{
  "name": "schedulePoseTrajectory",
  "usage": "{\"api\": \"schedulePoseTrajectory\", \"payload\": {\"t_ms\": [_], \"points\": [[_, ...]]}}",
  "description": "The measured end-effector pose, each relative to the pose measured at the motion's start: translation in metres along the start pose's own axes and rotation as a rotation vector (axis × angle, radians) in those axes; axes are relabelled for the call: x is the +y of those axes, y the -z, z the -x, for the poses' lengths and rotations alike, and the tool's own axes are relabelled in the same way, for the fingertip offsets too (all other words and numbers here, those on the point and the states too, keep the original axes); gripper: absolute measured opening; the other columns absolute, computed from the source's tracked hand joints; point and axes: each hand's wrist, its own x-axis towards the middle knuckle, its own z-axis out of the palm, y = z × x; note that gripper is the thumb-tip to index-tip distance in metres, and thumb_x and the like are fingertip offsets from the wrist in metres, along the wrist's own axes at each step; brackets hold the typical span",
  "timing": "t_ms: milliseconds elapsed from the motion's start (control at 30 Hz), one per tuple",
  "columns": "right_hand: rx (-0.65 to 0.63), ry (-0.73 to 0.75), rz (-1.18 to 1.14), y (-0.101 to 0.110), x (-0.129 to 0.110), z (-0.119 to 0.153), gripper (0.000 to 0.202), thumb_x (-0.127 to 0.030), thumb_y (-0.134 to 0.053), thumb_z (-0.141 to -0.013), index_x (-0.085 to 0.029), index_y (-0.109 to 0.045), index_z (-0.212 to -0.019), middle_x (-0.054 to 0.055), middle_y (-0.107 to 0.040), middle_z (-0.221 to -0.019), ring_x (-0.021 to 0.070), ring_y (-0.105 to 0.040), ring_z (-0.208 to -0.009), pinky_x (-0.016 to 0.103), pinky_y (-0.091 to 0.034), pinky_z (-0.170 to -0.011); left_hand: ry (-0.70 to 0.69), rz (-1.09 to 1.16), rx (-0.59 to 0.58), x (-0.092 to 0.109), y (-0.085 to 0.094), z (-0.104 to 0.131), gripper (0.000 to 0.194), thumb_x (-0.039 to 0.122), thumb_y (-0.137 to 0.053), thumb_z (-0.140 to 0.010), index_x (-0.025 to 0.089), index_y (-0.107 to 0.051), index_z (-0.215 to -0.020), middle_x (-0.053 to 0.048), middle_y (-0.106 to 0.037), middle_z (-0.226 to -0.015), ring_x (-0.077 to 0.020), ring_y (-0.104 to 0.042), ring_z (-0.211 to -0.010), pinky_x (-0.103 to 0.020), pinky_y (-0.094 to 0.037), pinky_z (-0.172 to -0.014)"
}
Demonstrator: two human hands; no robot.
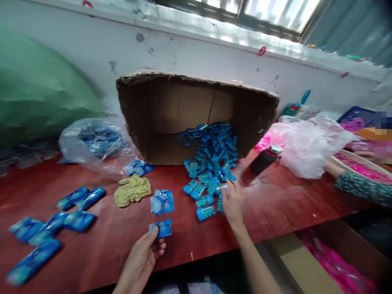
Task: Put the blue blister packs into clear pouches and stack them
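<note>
Pinched between the thumb and fingers of my left hand (147,250) is a small blue packet (164,228), just above the red table. Two or so flat blue packets (162,201) lie beyond it. My right hand (233,204) reaches to the near edge of a heap of small blue containers (216,147), its fingers closed around a clear-and-blue container (221,188). The heap spills out of a cardboard box (196,98) lying on its side. Left of the packets lies a yellow-green glove (132,190).
Filled blue packets (50,224) lie at the left, near a clear bag of blue packets (98,143). A dark bottle (265,158) and a white plastic bag (312,143) stand right of the box. Another person's sleeved arm (358,185) rests at the far right.
</note>
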Motion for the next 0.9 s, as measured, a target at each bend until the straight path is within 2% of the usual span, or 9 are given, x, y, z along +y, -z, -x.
{"api": "schedulePoseTrajectory", "payload": {"t_ms": [100, 200, 267, 367, 500, 567, 667, 800, 900], "points": [[-0.089, 0.259, -0.096, 0.006, -0.013, 0.053, 0.038, -0.036, -0.038, -0.086, -0.017, -0.05, -0.117, 0.014, -0.052, -0.115, 0.0254, -0.047, -0.106, 0.041, -0.039, -0.086, 0.016, 0.057, -0.009, 0.002, 0.004, 0.003, 0.011, 0.019, -0.061, -0.07, 0.014, -0.053, -0.065, -0.001, -0.057, -0.047, -0.01, -0.054, -0.041, -0.018, -0.043, -0.038], [-0.16, 0.41, -0.02, -0.006, -0.031, 0.085, 0.038, -0.036, -0.044, -0.083, -0.019, -0.051, -0.116, 0.015, -0.05, -0.119, 0.0318, -0.04, -0.114, 0.05, -0.034, -0.089, 0.032, 0.111, -0.019, 0.006, 0.005, 0.007, 0.014, 0.023, -0.06, -0.072, 0.014, -0.053, -0.065, -0.001, -0.057, -0.048, -0.0094, -0.054, -0.042, -0.017, -0.043, -0.038], [-0.185, 0.457, 0.013, -0.019, -0.044, 0.088, 0.035, -0.032, -0.044, -0.084, -0.019, -0.051, -0.116, 0.016, -0.049, -0.12, 0.0326, -0.037, -0.117, 0.051, -0.033, -0.089, 0.046, 0.134, -0.017, 0.008, 0.007, 0.01, 0.017, 0.026, -0.059, -0.073, 0.013, -0.054, -0.064, -0.001, -0.056, -0.047, -0.0091, -0.054, -0.042, -0.017, -0.043, -0.038], [-0.234, 0.503, 0.025, -0.03, -0.067, 0.073, 0.031, -0.021, -0.043, -0.084, -0.018, -0.053, -0.113, 0.015, -0.052, -0.116, 0.0301, -0.04, -0.113, 0.045, -0.037, -0.086, 0.066, 0.156, -0.02, 0.012, 0.012, 0.014, 0.02, 0.03, -0.059, -0.073, 0.013, -0.054, -0.064, -0.001, -0.055, -0.046, -0.009, -0.053, -0.041, -0.017, -0.043, -0.037], [-0.277, 0.531, -0.02, -0.023, -0.093, 0.05, 0.026, -0.016, -0.042, -0.084, -0.022, -0.057, -0.105, 0.01, -0.062, -0.094, 0.0261, -0.052, -0.092, 0.047, -0.033, -0.086, 0.041, 0.179, -0.032, 0.014, 0.023, 0.015, 0.019, 0.029, -0.061, -0.071, 0.013, -0.054, -0.064, -0.001, -0.057, -0.047, -0.0094, -0.054, -0.042, -0.017, -0.043, -0.038], [-0.262, 0.48, -0.151, -0.013, -0.103, 0.042, 0.023, -0.021, -0.043, -0.085, -0.021, -0.059, -0.102, 0.009, -0.064, -0.09, 0.0245, -0.054, -0.087, 0.046, -0.032, -0.087, 0.009, 0.183, -0.025, 0.014, 0.028, 0.014, 0.019, 0.029, -0.061, -0.071, 0.013, -0.053, -0.065, -0.001, -0.057, -0.047, -0.0097, -0.055, -0.042, -0.017, -0.042, -0.038], [-0.296, 0.235, -0.529, 0.002, -0.113, 0.037, 0.027, -0.032, -0.045, -0.083, -0.02, -0.058, -0.103, 0.008, -0.063, -0.094, 0.0224, -0.054, -0.088, 0.038, -0.038, -0.08, -0.057, 0.172, -0.022, 0.012, 0.029, 0.012, 0.02, 0.031, -0.062, -0.069, 0.014, -0.052, -0.065, -0.001, -0.056, -0.046, -0.0105, -0.055, -0.043, -0.017, -0.041, -0.037], [-0.534, -0.15, -1.069, 0.014, -0.127, 0.048, 0.033, -0.04, -0.049, -0.08, -0.019, -0.055, -0.104, 0.002, -0.06, -0.08, 0.0141, -0.053, -0.066, 0.026, -0.044, -0.061, -0.136, 0.114, -0.044, 0.009, 0.027, 0.008, 0.024, 0.035, -0.065, -0.065, 0.014, -0.053, -0.067, 0.0, -0.057, -0.046, -0.0112, -0.055, -0.043, -0.018, -0.041, -0.039], [-0.678, -0.317, -1.266, 0.014, -0.134, 0.061, 0.034, -0.041, -0.053, -0.078, -0.019, -0.054, -0.105, -0.002, -0.055, -0.067, 0.0096, -0.047, -0.053, 0.02, -0.04, -0.047, -0.217, 0.074, -0.04, 0.008, 0.028, 0.005, 0.028, 0.038, -0.068, -0.061, 0.013, -0.056, -0.066, 0.0, -0.057, -0.046, -0.0116, -0.054, -0.043, -0.02, -0.04, -0.039]]}}
